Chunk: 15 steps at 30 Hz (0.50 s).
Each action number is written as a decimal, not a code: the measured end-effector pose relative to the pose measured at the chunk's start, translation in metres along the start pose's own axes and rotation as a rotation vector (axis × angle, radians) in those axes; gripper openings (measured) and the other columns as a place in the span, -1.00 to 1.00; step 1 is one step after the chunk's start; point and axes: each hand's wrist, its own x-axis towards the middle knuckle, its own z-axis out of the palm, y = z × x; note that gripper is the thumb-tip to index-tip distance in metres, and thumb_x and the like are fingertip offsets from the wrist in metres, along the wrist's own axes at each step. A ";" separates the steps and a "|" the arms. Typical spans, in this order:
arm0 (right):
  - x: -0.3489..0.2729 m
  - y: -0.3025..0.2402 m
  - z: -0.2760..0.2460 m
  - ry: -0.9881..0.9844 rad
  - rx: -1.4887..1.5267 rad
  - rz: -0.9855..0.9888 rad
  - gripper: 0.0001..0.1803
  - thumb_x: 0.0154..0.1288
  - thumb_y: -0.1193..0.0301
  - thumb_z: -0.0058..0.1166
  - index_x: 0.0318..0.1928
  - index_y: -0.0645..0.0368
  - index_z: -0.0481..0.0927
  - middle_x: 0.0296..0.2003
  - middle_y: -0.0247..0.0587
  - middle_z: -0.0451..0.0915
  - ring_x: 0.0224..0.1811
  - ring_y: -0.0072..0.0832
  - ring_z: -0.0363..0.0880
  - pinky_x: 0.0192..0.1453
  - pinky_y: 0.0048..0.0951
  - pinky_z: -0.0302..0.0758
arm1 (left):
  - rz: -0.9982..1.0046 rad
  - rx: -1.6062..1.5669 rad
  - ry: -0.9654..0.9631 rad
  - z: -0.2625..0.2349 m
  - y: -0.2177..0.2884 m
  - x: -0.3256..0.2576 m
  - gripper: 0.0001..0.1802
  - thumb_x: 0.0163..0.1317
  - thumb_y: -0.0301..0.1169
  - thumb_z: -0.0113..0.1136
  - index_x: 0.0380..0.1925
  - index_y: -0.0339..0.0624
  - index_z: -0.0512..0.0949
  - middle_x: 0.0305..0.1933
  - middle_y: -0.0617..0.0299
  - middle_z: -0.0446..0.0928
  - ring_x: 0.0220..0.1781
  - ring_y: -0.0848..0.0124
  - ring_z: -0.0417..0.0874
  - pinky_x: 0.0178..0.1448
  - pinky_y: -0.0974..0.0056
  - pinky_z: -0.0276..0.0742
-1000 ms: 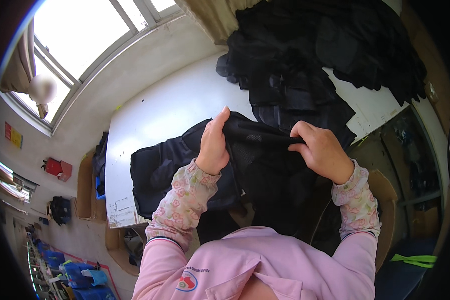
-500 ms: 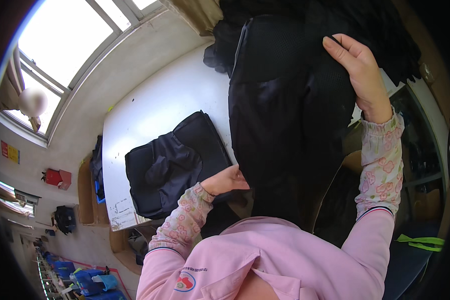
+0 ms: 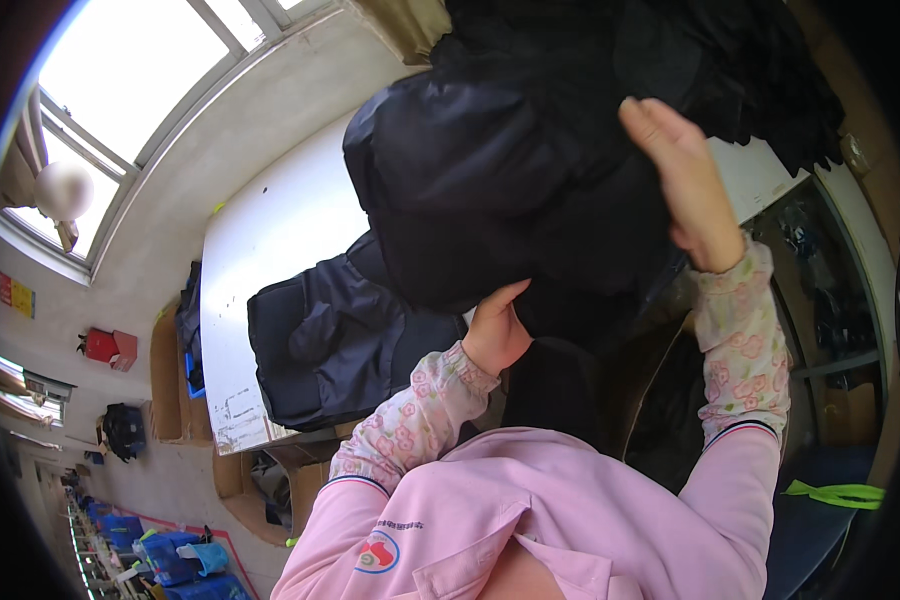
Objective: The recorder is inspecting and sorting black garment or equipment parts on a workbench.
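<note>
A black cloth garment (image 3: pixel 510 190), smooth and partly shiny, spreads in front of me above the white table; I cannot tell its exact kind. My left hand (image 3: pixel 498 332) grips its near edge, thumb on top and the other fingers hidden underneath. My right hand (image 3: pixel 688 185) is at the garment's right side with fingers stretched out, slightly blurred; whether it presses on the cloth is unclear. Left of the garment lies a flat stack of similar black pieces (image 3: pixel 315 335), the top one with a raised, pad-like shape. The held garment overlaps the stack's right corner.
The white table (image 3: pixel 260 235) runs along the wall below a window. More black cloth (image 3: pixel 760 80) is heaped at the far right. Cardboard boxes (image 3: pixel 232 480) stand beneath the table's near edge. A bright green strip (image 3: pixel 835 495) lies at the lower right.
The garment has swung left and now partly covers the stack. My left hand has moved right and farther in. My right hand has come slightly left and nearer, its pinch loosened.
</note>
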 end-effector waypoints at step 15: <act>-0.011 0.120 -0.117 -0.004 0.085 0.488 -0.73 0.37 0.24 0.13 -0.22 0.24 0.56 -0.34 -0.26 0.64 -0.32 -0.54 0.63 -0.20 -0.46 0.58 | 0.209 0.626 0.076 -0.003 0.171 -0.067 -0.57 0.46 -0.21 -0.02 0.14 -0.33 0.45 0.09 0.09 0.56 0.12 0.29 0.57 0.24 0.29 0.46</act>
